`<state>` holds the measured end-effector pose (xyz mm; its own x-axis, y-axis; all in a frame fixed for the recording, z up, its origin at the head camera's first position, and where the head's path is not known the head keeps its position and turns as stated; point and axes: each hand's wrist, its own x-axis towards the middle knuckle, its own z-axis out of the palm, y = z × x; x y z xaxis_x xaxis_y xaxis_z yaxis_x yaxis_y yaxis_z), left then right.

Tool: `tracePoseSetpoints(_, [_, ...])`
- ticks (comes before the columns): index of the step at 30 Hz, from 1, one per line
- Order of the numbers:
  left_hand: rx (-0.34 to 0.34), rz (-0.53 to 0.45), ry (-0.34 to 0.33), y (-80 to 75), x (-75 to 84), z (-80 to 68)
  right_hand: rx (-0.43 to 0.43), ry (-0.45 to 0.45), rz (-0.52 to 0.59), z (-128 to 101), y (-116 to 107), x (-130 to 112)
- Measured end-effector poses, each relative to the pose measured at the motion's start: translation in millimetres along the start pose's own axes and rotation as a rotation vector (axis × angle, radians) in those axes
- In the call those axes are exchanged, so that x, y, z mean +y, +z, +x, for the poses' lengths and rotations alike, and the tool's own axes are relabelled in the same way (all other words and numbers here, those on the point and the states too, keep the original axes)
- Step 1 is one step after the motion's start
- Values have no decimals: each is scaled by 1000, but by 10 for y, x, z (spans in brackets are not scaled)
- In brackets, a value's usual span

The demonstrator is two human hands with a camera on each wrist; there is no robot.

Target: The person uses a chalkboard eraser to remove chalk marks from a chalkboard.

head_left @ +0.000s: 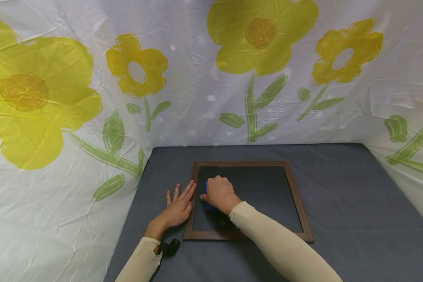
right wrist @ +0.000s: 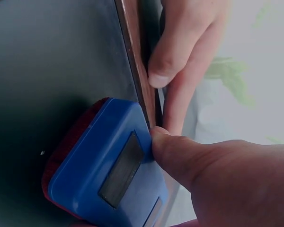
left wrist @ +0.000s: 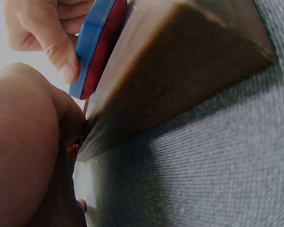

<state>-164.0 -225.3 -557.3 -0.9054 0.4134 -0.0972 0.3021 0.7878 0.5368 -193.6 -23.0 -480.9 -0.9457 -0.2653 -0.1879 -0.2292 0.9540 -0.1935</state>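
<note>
The right hand (head_left: 217, 192) is reaching in from the near right, its pale sleeve (head_left: 278, 243) crossing the near edge of the board (head_left: 261, 196), and it is curling its fingers round a blue eraser (head_left: 207, 196) with a red underside. The right wrist view shows the thumb (right wrist: 180, 153) pressing on the eraser's blue top (right wrist: 109, 175), with the eraser lying on the dark face of the board close against the left side of the frame (right wrist: 135, 71). The left hand (head_left: 178, 207) is lying flat on the bench (head_left: 338, 203), fingers straight and together, with its fingertips (right wrist: 163, 66) touching the outer edge of that left frame side. A small black clip (head_left: 170, 246) is sitting at the left wrist.

The board is lying flat in the middle of the grey, cloth-covered bench, with a brown wooden frame round a black face. White sheeting (head_left: 197, 98) printed with yellow flowers and green leaves is hanging behind and along both sides.
</note>
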Motion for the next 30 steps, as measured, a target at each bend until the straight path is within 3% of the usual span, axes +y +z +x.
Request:
tracePoseSetpoints(8, [68,-77,70,40,-37,-20,-4,-24,-4,31,21,-116])
tracePoseSetpoints(16, [20,-13,10,10,-5,-7,-9,-26,-6,55,33,-174])
tracePoseSetpoints(23, [76,-67,61,75,-81,6,3,-31,13,36,32,-182])
tracePoseSetpoints(30, [78,-77,77,99,-129,7,15,-30,19,38,38,-180])
